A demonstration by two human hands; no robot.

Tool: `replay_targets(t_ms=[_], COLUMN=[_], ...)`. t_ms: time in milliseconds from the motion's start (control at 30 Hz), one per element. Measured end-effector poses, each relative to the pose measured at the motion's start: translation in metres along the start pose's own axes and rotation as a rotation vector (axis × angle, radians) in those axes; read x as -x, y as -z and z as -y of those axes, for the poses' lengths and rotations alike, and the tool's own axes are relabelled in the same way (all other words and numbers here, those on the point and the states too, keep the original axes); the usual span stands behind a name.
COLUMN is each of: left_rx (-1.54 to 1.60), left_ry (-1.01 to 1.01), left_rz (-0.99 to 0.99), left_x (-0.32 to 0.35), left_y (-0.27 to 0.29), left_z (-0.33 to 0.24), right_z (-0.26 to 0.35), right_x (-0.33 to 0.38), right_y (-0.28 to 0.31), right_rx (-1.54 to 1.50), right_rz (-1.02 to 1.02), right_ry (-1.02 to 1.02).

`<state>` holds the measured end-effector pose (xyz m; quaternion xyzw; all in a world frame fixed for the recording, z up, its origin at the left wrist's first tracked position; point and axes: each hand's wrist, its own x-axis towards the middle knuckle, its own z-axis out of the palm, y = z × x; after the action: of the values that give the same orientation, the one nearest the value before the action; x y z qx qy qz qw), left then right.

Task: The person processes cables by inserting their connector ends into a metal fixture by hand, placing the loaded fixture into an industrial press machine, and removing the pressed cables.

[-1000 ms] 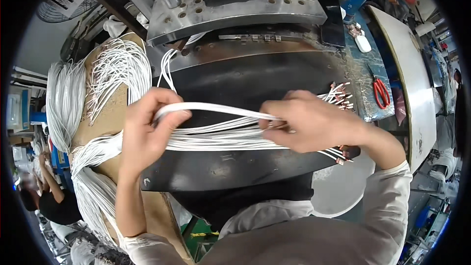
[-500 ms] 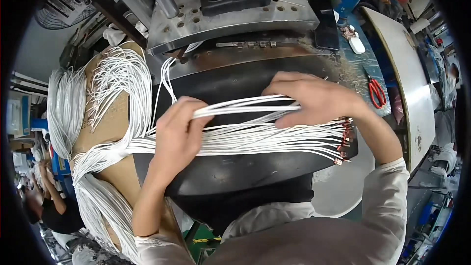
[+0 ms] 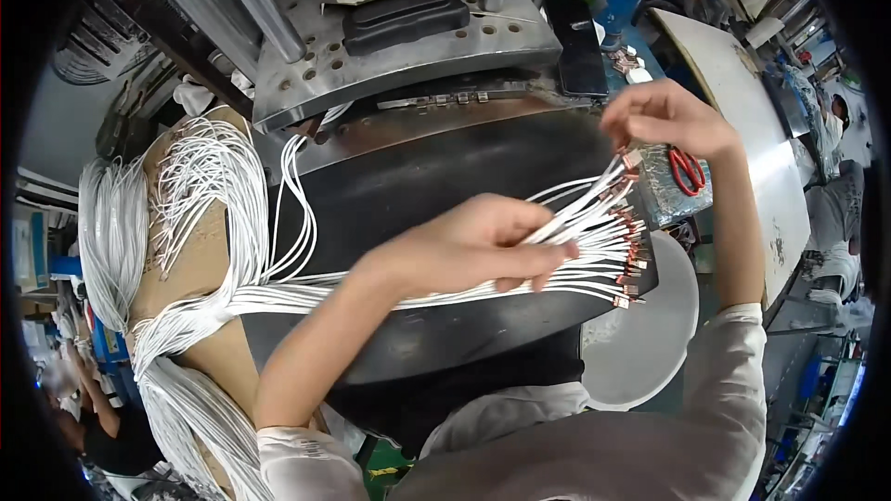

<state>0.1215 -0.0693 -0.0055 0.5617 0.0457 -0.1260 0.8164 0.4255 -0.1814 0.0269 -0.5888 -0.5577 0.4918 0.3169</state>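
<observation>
My left hand [image 3: 483, 246] is closed around several white cables [image 3: 577, 215], with thumb and fingers pinching them near their ends. Those ends carry small copper-coloured and red terminals [image 3: 632, 160]. My right hand [image 3: 673, 119] is raised just above these terminals, its fingers curled together; whatever is between the fingertips is too small to make out. Below and beside the left hand, more white cables [image 3: 288, 297] lie across the black work surface [image 3: 390, 186], their terminals [image 3: 631, 269] fanned out at its right edge.
A metal press [image 3: 408, 46] with a black handle [image 3: 406, 20] stands at the back. White cable bundles [image 3: 116, 232] hang over brown cardboard [image 3: 190, 264] on the left. At the right are red-handled pliers [image 3: 687, 172], a black phone [image 3: 580, 46] and a round pale tub [image 3: 640, 334].
My left hand has moved right along the cables to near their terminals. My right hand has let go of the cables' middle and risen to the upper right. The view has shifted slightly.
</observation>
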Motion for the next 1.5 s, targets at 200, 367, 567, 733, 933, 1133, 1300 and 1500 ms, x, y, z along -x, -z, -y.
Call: replay_targets(t_ms=[200, 367, 567, 733, 933, 1133, 1300, 1500], left_rx=[0.289, -0.016, 0.177, 0.199, 0.148, 0.146, 0.198, 0.234], left_ry=[-0.310, -0.072, -0.135, -0.124, -0.134, -0.101, -0.097, -0.120], left_rz=[-0.392, -0.502, -0.566, -0.562, -0.641, -0.706, -0.762, -0.767], left_x=[-0.069, -0.007, 0.038, 0.036, 0.027, 0.020, 0.018, 0.017], left_y=[-0.032, 0.015, 0.017, 0.021, 0.020, 0.025, 0.019, 0.021], left_z=[0.029, 0.029, 0.036, 0.039, 0.049, 0.045, 0.040, 0.043], right_z=[-0.001, -0.008, -0.022, -0.003, 0.000, -0.007, -0.002, -0.002], right_x=[-0.058, -0.087, -0.123, -0.103, -0.081, -0.080, -0.078, -0.080], right_y=[-0.045, -0.072, -0.109, -0.127, -0.115, -0.125, -0.126, -0.130], right_rx=[-0.316, 0.434, 1.279, 0.902, -0.168, -0.388, -0.321, -0.365], right_rz=[0.010, -0.100, -0.570, -0.366, -0.136, -0.187, -0.185, -0.221], right_ry=[0.202, 0.137, 0.349, 0.130, -0.163, -0.014, -0.009, -0.060])
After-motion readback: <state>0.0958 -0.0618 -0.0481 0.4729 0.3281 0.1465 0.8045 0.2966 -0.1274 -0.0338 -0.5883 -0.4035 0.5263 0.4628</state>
